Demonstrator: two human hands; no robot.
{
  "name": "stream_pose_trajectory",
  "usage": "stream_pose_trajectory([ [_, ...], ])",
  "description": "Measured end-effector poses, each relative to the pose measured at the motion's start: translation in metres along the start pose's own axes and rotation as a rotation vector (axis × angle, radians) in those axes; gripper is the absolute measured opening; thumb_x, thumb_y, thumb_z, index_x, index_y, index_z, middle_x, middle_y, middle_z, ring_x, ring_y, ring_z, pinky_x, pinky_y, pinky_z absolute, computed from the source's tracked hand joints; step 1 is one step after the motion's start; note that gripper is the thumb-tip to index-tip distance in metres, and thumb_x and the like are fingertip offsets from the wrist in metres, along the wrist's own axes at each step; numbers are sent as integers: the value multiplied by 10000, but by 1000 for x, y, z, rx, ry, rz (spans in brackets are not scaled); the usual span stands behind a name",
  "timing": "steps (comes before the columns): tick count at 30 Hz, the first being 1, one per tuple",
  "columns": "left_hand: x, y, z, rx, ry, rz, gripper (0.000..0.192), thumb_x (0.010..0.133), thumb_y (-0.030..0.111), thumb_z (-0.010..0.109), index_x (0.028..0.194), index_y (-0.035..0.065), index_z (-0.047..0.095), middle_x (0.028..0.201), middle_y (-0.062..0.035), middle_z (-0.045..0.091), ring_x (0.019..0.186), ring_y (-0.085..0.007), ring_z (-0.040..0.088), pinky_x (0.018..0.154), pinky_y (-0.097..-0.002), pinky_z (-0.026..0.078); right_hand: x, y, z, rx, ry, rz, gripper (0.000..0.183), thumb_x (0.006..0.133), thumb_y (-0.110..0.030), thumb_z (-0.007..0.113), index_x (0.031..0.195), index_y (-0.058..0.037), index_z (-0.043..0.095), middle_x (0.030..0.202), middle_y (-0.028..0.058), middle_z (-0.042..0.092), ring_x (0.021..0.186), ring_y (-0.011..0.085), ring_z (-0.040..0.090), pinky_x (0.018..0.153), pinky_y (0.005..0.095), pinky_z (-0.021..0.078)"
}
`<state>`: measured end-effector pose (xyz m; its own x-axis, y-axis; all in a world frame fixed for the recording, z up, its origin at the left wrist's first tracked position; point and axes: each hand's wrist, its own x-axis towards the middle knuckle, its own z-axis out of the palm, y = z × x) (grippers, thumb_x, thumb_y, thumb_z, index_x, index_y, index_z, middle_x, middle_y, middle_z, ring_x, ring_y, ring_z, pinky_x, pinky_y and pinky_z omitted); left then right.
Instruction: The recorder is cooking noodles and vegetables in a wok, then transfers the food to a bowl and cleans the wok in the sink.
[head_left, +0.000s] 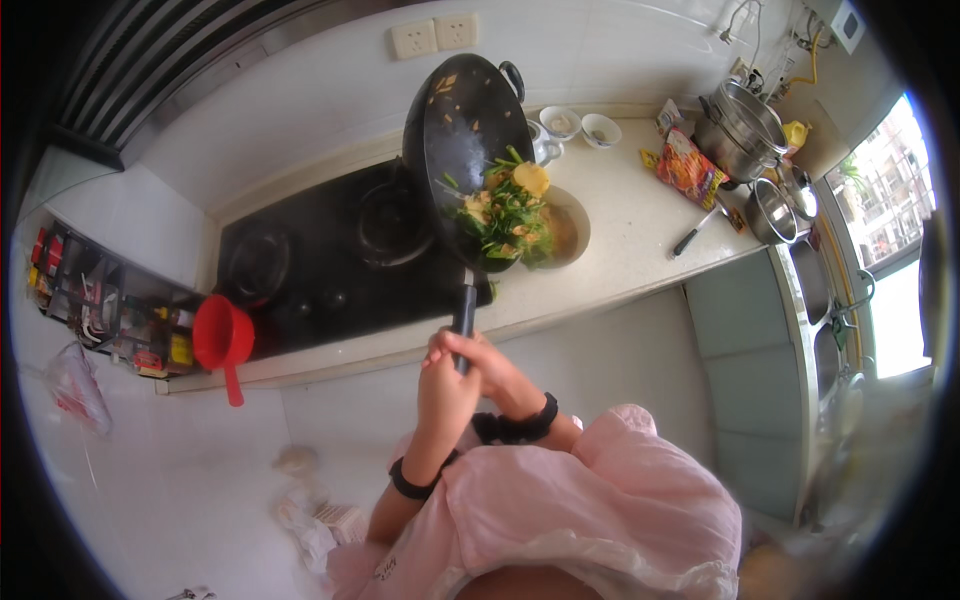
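My left hand (448, 394) and my right hand (491, 364) are both wrapped around the black handle (464, 307) of a wok. The dark wok (450, 105) is tilted steeply to the right, above the edge of the hob. Cooked leafy greens with pale yellow slices (510, 214) are heaped at its lower rim and spill over it. Directly below that rim, on the counter, stands a round pale bowl (581, 225), partly hidden by the food. Small bits cling to the wok's inner wall, and a whitish haze or shine shows there.
The black glass hob (322, 277) lies left of the wok. A red ladle (223, 334) hangs over the counter's front edge. Two small bowls (601, 130) stand behind. Farther right are a food packet (686, 169), a knife (694, 234) and steel pots (739, 127).
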<state>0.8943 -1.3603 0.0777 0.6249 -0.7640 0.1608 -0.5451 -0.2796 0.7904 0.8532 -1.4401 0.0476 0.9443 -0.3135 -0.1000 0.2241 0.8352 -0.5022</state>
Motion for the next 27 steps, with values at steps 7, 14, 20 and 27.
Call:
stream_pose_trajectory([
  [7,0,11,-3,-41,-101,-186,203,786,142,573,959,39,544,781,-189,584,715,-359,591,591,-402,471,0,1,-6,26,-18,-16,264,846,-278,597,724,-63,502,778,80,588,848,241,597,748,358,493],
  [14,3,1,3,18,-33,-55,227,774,121,570,956,-9,534,645,-131,557,558,-254,571,485,-335,458,1,-6,-2,1,-24,-9,263,849,-280,592,730,-67,492,782,79,586,846,242,598,739,355,493],
  [20,8,13,-2,23,-52,-69,253,769,124,573,983,-5,529,656,-133,561,570,-254,575,498,-335,461,2,-13,3,-29,-10,-50,264,855,-272,584,715,-69,491,771,78,583,843,245,598,741,353,492],
  [27,8,24,-6,-32,-89,-154,283,755,135,590,1012,32,531,804,-184,591,754,-355,596,637,-412,474,2,-16,3,-37,-45,-41,272,854,-267,587,703,-64,486,759,82,581,831,247,599,744,354,492],
])
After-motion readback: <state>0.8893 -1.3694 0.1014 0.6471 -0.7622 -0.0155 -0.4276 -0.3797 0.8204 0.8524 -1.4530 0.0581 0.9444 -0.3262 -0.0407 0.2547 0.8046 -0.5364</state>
